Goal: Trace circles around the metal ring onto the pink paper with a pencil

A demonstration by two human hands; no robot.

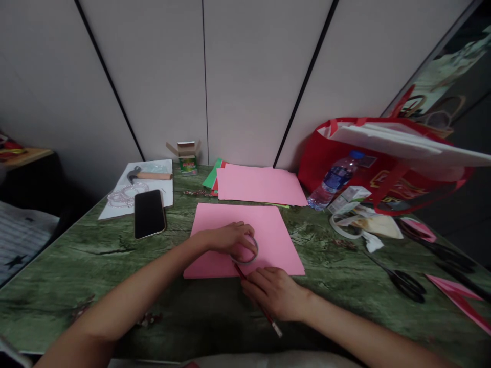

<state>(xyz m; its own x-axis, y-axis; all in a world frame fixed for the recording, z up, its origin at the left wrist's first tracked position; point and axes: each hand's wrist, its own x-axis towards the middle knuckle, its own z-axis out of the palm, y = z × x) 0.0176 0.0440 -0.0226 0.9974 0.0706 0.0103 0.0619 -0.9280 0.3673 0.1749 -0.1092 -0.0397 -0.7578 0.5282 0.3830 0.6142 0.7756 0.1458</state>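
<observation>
A pink sheet of paper (218, 217), apparently on a stack, lies on the table in front of me. On it is a thin pale ring (256, 250), like a roll of tape. My left hand (233, 239) presses it flat, with the fingers curled over and inside the rim. My right hand (274, 291) grips a red pencil (265, 313) at the paper's near edge. The pencil's tip meets the ring's lower left edge, and its eraser end points back toward me. Part of the ring is hidden under the left fingers.
Left are a phone (149, 213), a hammer (153, 175) and beads (125, 195). More pink paper (261, 185) and a small box (187, 162) lie behind. A bottle (335, 179), red bag (318, 153) and scissors (406, 285) stand or lie right. A wall bounds the back.
</observation>
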